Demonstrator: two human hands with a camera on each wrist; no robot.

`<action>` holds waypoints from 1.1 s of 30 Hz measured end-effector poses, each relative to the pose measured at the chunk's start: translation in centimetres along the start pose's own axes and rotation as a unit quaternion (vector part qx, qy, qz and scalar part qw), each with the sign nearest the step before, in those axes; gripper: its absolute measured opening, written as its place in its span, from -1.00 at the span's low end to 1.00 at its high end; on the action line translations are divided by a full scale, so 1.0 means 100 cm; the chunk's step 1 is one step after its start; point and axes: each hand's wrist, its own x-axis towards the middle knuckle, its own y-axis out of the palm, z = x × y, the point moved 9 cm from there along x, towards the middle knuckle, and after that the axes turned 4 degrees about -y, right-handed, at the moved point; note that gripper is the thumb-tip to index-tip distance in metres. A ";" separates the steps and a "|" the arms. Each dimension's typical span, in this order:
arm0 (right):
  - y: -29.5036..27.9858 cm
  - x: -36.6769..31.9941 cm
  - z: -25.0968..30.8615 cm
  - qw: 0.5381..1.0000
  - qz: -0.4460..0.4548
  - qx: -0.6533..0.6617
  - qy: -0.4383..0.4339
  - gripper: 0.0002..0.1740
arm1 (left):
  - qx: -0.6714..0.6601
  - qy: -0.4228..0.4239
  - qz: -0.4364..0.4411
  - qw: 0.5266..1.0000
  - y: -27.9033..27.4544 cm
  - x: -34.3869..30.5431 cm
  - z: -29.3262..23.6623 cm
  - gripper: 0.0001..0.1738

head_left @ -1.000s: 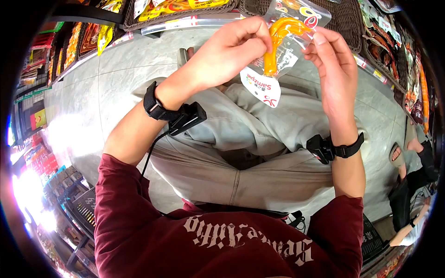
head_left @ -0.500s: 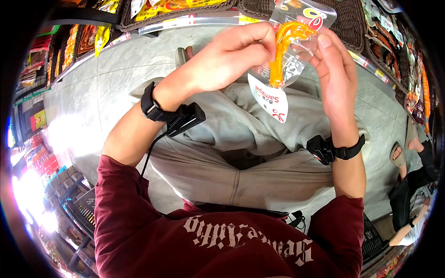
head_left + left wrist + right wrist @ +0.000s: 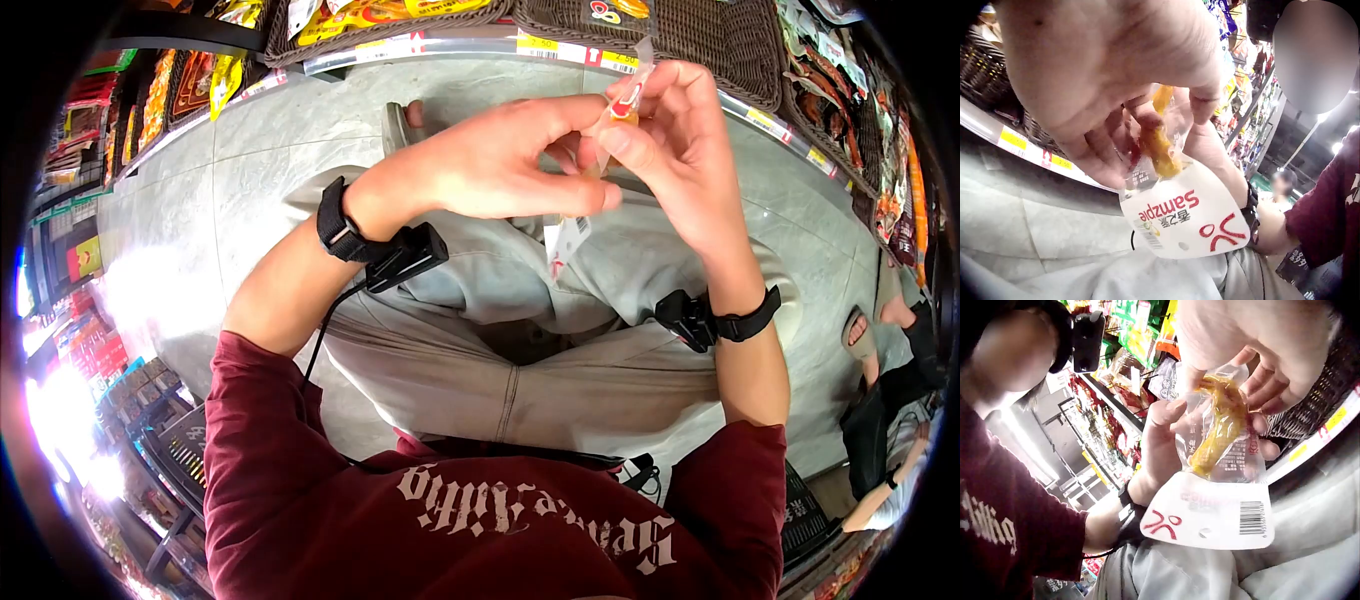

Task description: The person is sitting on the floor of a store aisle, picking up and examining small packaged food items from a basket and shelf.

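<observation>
You hold a clear snack pouch (image 3: 1219, 434) between both hands, in front of your grey trousers (image 3: 510, 390) and near the shelf edge. In the head view it stands almost edge-on. Through the plastic you can see a curved, glossy orange-yellow piece of food (image 3: 1225, 419); the white panel (image 3: 1185, 215) at the pouch's lower end hangs below your fingers, printed "Samzpie" in red on one face and carrying a barcode (image 3: 1251, 519) on the other.

Your left hand (image 3: 500, 155) has its grip round the pouch's side, thumb at one edge and fingertips at the other. Your right hand (image 3: 690, 145) pinches the upper part, its thumb on the near side; some of its fingers are hidden.

Beyond your hands, a wicker basket (image 3: 705, 55) holds another packet (image 3: 618, 11). A label rail (image 3: 570, 49) with yellow price tags runs below it. Black straps (image 3: 342, 228) circle both your wrists, and another person's foot (image 3: 858, 332) shows at far right.
</observation>
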 end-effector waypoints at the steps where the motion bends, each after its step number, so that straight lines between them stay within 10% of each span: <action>1: -0.002 -0.001 -0.002 0.999 -0.026 0.017 0.026 -0.45 | -0.025 0.004 -0.012 1.000 -0.001 0.000 -0.002 -0.69; 11: -0.015 -0.004 -0.008 0.995 -0.078 -0.014 0.069 -0.34 | -0.264 -0.049 0.022 0.963 -0.002 0.003 0.009 -0.61; 27: -0.011 -0.004 -0.011 0.993 -0.046 0.085 0.070 -0.30 | -0.128 -0.086 -0.072 0.985 -0.022 0.007 0.023 -0.79; 33: -0.051 -0.006 -0.006 0.983 -0.175 -0.026 0.047 -0.35 | -0.148 -0.144 -0.057 0.977 -0.022 0.006 0.017 -0.80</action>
